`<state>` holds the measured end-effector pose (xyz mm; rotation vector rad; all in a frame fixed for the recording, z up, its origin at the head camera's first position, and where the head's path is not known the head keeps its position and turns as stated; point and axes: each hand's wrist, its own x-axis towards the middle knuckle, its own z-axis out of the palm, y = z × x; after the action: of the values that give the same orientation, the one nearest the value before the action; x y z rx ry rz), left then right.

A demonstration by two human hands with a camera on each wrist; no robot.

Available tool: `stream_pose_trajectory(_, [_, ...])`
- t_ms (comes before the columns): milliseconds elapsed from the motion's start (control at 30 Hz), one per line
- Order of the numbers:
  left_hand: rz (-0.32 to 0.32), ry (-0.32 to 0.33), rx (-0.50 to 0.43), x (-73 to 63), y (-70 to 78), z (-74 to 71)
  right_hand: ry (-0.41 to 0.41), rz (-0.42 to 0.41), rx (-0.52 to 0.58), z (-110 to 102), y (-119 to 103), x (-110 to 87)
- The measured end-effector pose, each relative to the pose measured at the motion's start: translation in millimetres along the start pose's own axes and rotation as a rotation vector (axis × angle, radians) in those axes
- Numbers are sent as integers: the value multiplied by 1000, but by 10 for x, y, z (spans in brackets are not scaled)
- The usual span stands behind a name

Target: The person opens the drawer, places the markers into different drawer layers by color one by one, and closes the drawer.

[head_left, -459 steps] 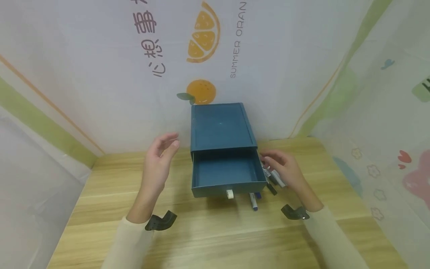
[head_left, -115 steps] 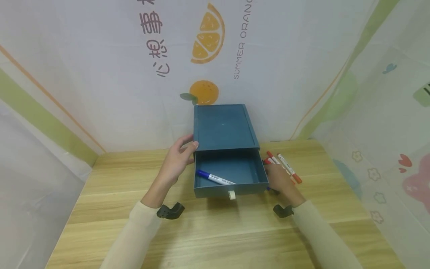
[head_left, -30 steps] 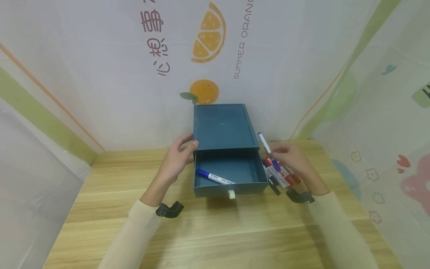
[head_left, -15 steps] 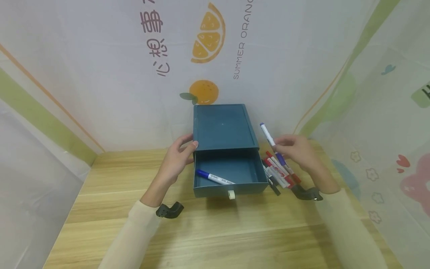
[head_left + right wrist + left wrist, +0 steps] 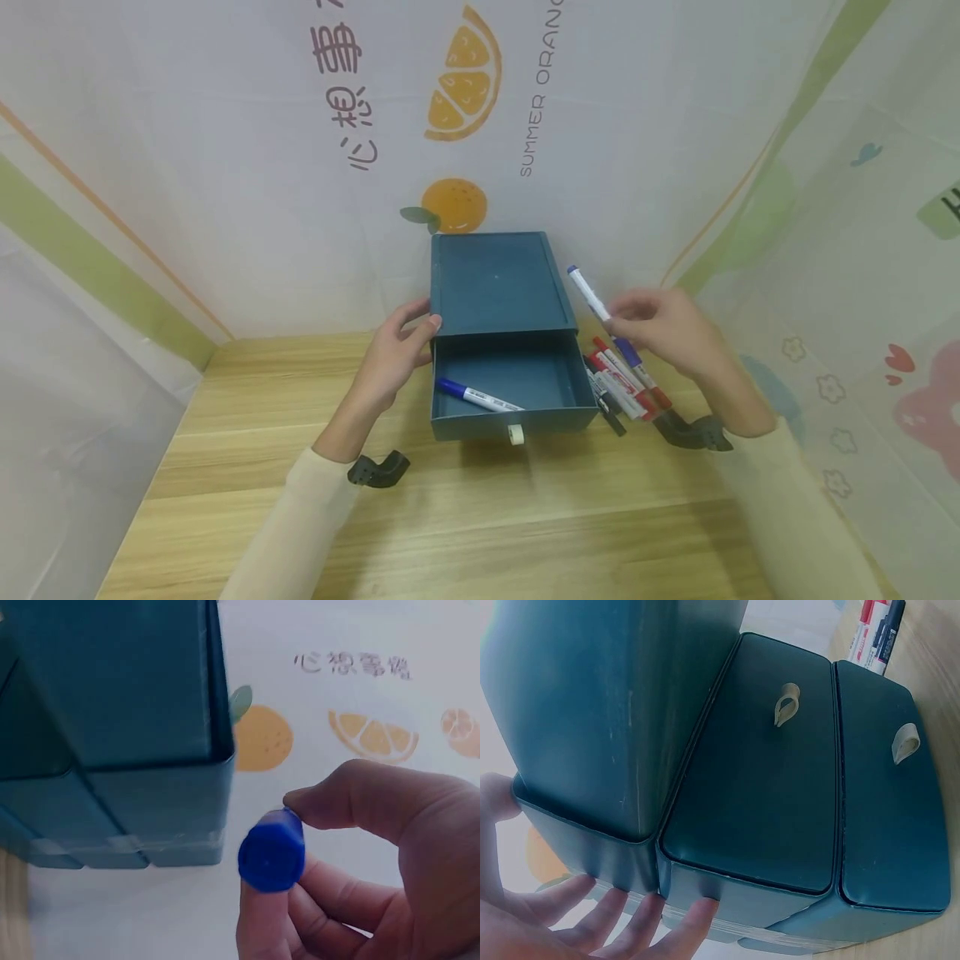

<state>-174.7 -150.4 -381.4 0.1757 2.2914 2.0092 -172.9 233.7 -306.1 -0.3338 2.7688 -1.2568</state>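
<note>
A dark teal stack of drawers (image 5: 498, 283) stands against the back cloth, its top drawer (image 5: 517, 423) pulled out. Inside that drawer lies a blue-capped marker (image 5: 480, 395). My left hand (image 5: 393, 354) rests on the left side of the stack, thumb at the upper edge; the left wrist view shows its fingertips (image 5: 649, 907) against the side wall. To the right of the stack, my right hand (image 5: 667, 329) pinches a second marker (image 5: 588, 292) by its white barrel, tilted and raised above the pile. Its blue cap (image 5: 271, 859) faces the right wrist camera.
Several red and black markers (image 5: 622, 379) lie in a heap on the wooden table (image 5: 525, 533), right beside the open drawer. Lower drawers (image 5: 757, 772) with pale loop pulls are closed. A printed cloth (image 5: 622, 167) hangs close behind the stack.
Earliest, the drawer was bare and my left hand stood off the stack; now a blue marker is in it and that hand touches the side. Lately my right hand has lifted another marker, rightward.
</note>
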Motion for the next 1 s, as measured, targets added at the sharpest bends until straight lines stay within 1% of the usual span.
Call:
stream_pose_trajectory(267, [-3, 1, 3, -1, 3, 0, -22, -42, -115, -4, -291, -55])
stream_pose_trajectory(433, [-8, 1, 5, 1, 1, -1, -68, -70, -121, 31, -446, -59])
stream_pose_trajectory(700, [-12, 2, 7, -4, 11, 1, -93, -131, -168, 142, -656, -3])
stream_pose_trajectory(800, [-11, 1, 9, -4, 14, 2, -105, -160, -206, 190, -725, 29])
stream_pose_trajectory(1000, [-9, 4, 22, -5, 12, 1, -162, -202, -243, 293, -847, 110])
